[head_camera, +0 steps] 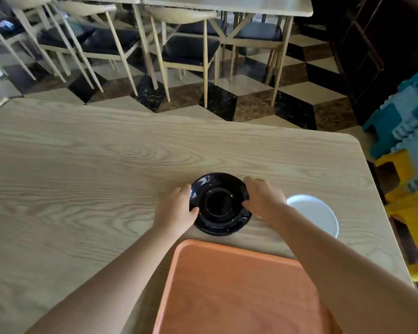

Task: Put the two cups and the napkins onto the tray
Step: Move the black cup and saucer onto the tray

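Note:
A black saucer (219, 203) with a deep round centre lies on the wooden table (106, 169), just beyond the orange tray (227, 285). My left hand (177, 208) grips its left rim and my right hand (263, 198) grips its right rim. A white saucer (316, 213) lies to the right, partly hidden by my right forearm. The orange tray holds nothing. No cups or napkins are in view.
The table's far edge and rounded right corner are close behind the saucers. Wooden chairs with black seats (188, 49) stand across a chequered floor. Blue and yellow foam blocks (405, 145) are stacked to the right of the table.

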